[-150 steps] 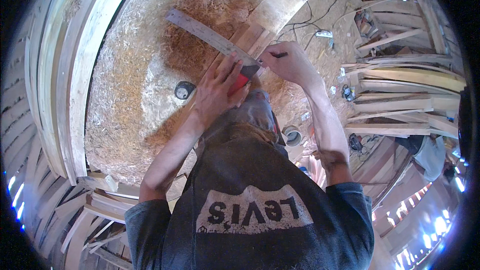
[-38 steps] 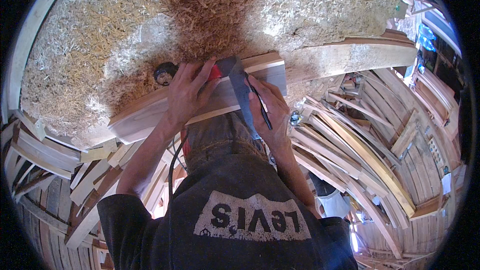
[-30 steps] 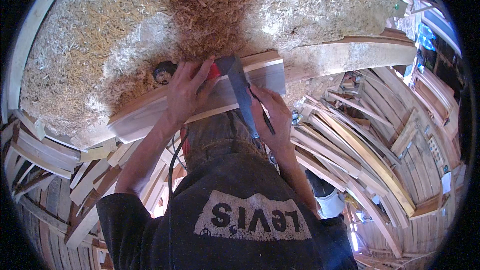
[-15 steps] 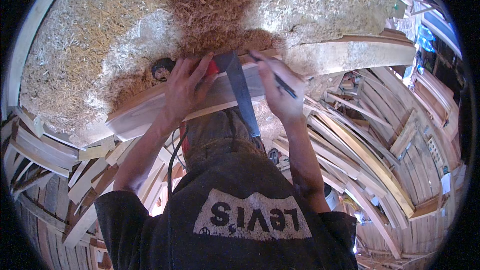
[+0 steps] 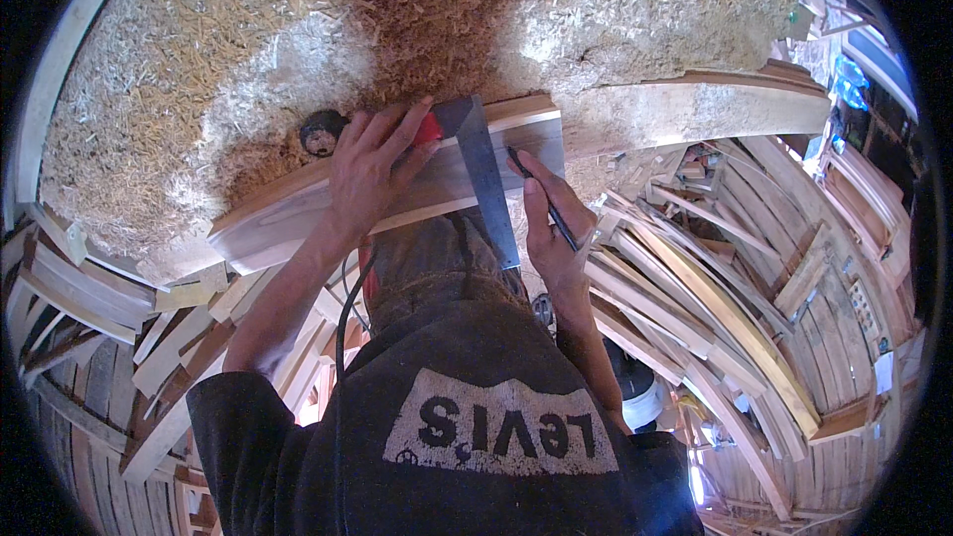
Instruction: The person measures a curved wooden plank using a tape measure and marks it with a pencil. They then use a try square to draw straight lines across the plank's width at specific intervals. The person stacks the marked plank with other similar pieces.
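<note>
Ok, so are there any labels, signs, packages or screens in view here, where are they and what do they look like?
Printed patch: on the front of the person's dark shirt, bottom centre; a pale, roughly winged block with dark lettering, seen upside down.
Small paper tag: at the far right edge among the stacked wood strips; a pale upright rectangle, too small to tell more.
No packages or screens show.

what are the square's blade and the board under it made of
The blade looks like bare metal: flat, thin, dull grey sheen. The board is wood, seemingly unfinished: pale, streaky grain, sawn edges. The left hand presses the square down; the right hand holds a pencil.
</note>
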`<control>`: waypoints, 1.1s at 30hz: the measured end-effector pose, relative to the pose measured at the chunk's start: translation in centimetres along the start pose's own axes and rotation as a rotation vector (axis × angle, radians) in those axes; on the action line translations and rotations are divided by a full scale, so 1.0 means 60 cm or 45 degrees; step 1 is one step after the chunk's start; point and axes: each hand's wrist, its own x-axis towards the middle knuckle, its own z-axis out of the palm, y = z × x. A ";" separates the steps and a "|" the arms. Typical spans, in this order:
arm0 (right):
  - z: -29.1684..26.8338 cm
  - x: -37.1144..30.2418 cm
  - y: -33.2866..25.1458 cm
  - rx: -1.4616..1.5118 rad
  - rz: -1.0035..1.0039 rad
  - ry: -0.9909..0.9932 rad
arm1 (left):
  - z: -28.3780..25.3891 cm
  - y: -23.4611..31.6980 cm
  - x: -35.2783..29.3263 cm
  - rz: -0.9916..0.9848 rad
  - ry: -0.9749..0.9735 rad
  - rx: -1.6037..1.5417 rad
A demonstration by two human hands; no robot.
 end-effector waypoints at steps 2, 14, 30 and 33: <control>0.005 0.001 -0.001 -0.056 -0.061 0.009 | -0.001 0.001 -0.001 -0.007 -0.007 0.005; 0.023 0.028 -0.023 -0.013 -0.131 0.058 | -0.001 0.001 0.000 0.020 0.005 0.015; -0.004 0.055 -0.023 -0.375 -0.207 -0.121 | 0.001 0.001 -0.003 0.018 0.013 0.023; 0.015 0.096 -0.045 -0.262 -0.365 -0.002 | -0.004 0.003 0.006 0.048 0.037 -0.015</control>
